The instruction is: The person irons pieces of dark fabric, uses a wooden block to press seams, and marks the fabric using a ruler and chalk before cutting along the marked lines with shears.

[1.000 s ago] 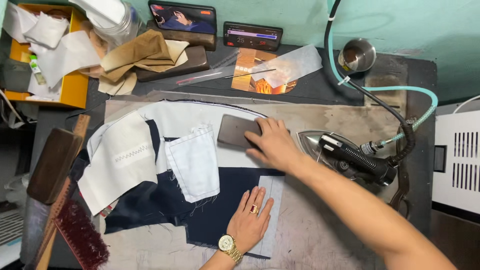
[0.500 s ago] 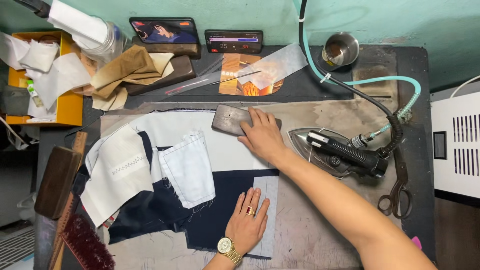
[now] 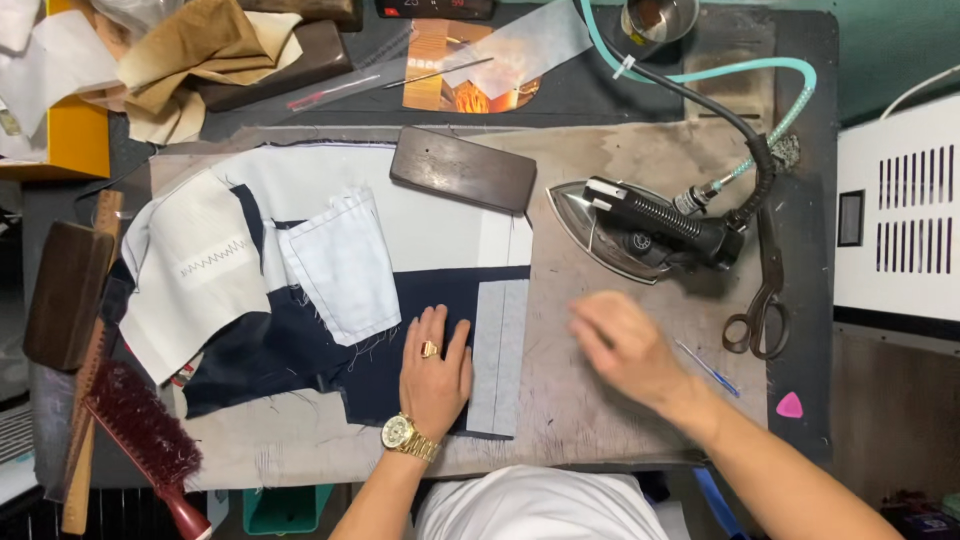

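My left hand (image 3: 436, 370), with a ring and a gold watch, lies flat on the dark navy fabric (image 3: 300, 350) near the front of the pressing table. A pale grey strip (image 3: 499, 355) runs along the fabric's right edge, just right of that hand. My right hand (image 3: 625, 345) hovers blurred over the bare table surface right of the strip, fingers apart and holding nothing. A dark wooden block (image 3: 463, 168) rests on the white fabric (image 3: 420, 215) behind. A light blue pocket piece (image 3: 345, 265) lies on the navy cloth.
A steam iron (image 3: 640, 228) with a black hose sits at the right, scissors (image 3: 760, 300) beside it. A pink chalk (image 3: 790, 405) and a pen (image 3: 707, 367) lie at the right. A red brush (image 3: 145, 435) and another wooden block (image 3: 65, 292) are on the left. Fabric scraps (image 3: 190, 50) pile at the back.
My right hand has let go of the wooden block, leaving it on the white fabric, and has drawn back toward me over the bare table. The left hand stays flat on the navy cloth.
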